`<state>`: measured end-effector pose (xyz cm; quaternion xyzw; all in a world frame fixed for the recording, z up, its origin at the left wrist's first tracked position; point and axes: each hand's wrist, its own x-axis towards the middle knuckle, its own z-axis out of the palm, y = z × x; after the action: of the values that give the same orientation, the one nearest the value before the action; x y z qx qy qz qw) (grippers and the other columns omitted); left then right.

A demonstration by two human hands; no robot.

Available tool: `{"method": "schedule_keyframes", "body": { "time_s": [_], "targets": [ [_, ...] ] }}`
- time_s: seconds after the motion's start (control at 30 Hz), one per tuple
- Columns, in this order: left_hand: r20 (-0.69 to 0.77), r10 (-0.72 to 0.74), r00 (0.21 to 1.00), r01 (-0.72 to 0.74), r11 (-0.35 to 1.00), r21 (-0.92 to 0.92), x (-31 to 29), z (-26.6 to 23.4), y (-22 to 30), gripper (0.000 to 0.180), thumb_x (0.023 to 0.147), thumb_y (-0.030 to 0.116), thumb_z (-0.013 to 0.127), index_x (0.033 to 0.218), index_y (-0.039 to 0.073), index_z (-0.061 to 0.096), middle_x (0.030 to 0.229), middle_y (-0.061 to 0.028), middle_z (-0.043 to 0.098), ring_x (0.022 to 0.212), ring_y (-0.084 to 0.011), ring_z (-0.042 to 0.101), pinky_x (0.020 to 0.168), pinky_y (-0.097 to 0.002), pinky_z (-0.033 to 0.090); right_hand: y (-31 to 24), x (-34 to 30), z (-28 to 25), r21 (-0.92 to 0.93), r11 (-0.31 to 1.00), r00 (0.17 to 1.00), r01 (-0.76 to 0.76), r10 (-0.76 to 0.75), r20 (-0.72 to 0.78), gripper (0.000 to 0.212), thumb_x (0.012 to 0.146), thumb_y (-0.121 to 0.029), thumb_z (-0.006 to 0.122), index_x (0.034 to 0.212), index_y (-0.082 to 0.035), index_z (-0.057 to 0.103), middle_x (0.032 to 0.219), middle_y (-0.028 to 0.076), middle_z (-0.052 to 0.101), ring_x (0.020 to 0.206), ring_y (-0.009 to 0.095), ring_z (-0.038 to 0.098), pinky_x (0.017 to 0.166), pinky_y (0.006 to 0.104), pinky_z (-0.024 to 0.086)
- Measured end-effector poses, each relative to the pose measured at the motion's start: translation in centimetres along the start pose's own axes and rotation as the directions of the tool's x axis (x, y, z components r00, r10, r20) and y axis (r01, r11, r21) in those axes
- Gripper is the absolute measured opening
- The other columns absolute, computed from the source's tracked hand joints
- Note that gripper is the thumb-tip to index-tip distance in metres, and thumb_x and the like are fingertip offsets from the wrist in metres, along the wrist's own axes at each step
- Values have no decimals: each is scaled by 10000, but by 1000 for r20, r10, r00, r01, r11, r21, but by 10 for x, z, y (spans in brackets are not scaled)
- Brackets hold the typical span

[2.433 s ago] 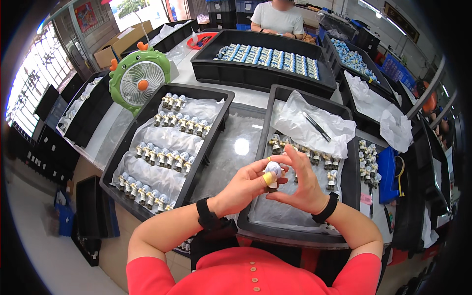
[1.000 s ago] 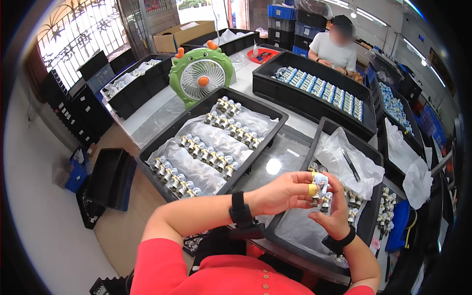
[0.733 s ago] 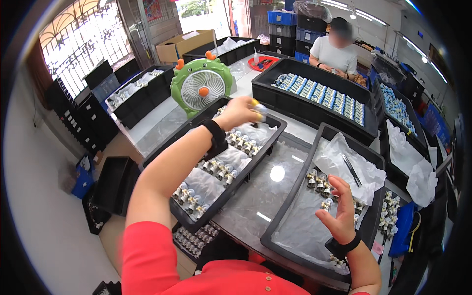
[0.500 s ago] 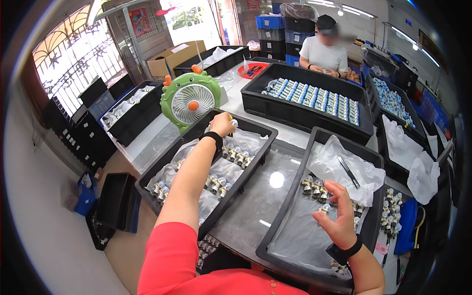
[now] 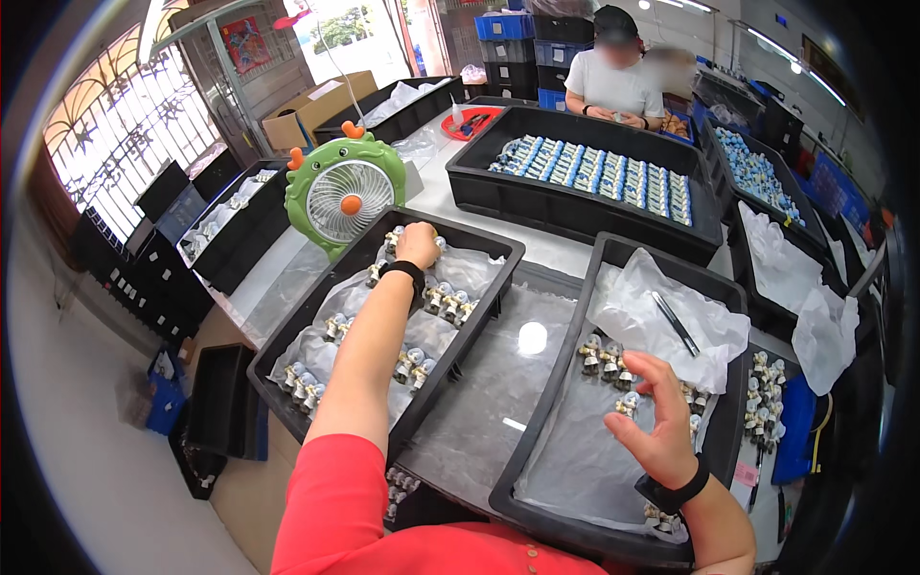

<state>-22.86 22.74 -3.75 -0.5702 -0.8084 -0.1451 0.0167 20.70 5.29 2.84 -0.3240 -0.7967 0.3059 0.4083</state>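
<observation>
My left hand (image 5: 417,246) reaches into the far end of the left black tray (image 5: 508,273), its fingers curled down around a small figurine (image 5: 440,245) partly showing beside them; the fingertips are hidden. Other white-and-gold figurines with dark bases (image 5: 448,301) stand in short rows on white plastic sheet in that tray. My right hand (image 5: 663,422) hovers over the right black tray (image 5: 546,422), thumb and fingers spread in a C shape with nothing held. A single figurine (image 5: 627,404) shows in the gap between thumb and fingers, and a small group (image 5: 604,357) stands just beyond.
A black pen (image 5: 677,324) lies on crumpled white sheet in the right tray. A green animal-shaped fan (image 5: 347,192) stands behind the left tray. Farther off is a large black tray of blue-and-white pieces (image 5: 575,216). A person (image 5: 618,81) sits across the table.
The whole view has shifted slightly. My left hand has moved a little nearer within the left tray, showing more figurines to its left. My right hand keeps its open shape.
</observation>
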Motion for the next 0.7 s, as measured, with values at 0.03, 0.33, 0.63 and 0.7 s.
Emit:
{"method": "schedule_keyframes", "body": {
  "time_s": [0.03,0.33,0.63,0.7],
  "targets": [
    [-3,19,1000,-19,1000,3,0,1,1,254,704,110,675,955,95,717,1014,-190,657,969,-342,633,852,-414,511,1,0,0,-11,1000,1000,-17,17,-5,556,717,-143,739,1221,-42,525,1232,130,537,1092,250,533,852,324,434],
    [-352,57,934,-106,987,-124,-5,40,-29,245,694,65,631,930,37,695,950,-253,627,956,-371,593,878,-447,473,44,1,7,-247,967,997,-67,75,24,398,717,-110,706,1086,-20,588,1112,152,590,1037,321,546,910,371,424],
    [-117,19,993,-39,985,-168,-19,29,-16,217,797,49,556,986,28,660,1130,-240,541,1023,-412,586,879,-471,488,66,-10,7,-395,919,991,-14,65,116,388,667,-162,733,1010,-20,616,1075,163,597,1026,342,529,898,397,418],
    [-176,48,983,-90,966,-241,-28,15,-4,229,784,67,570,991,30,662,1132,-237,542,1022,-411,583,885,-469,481,68,-11,2,-435,900,992,-30,80,98,389,666,-161,732,1008,-17,613,1064,162,596,1006,341,530,887,405,421]
  ]
}}
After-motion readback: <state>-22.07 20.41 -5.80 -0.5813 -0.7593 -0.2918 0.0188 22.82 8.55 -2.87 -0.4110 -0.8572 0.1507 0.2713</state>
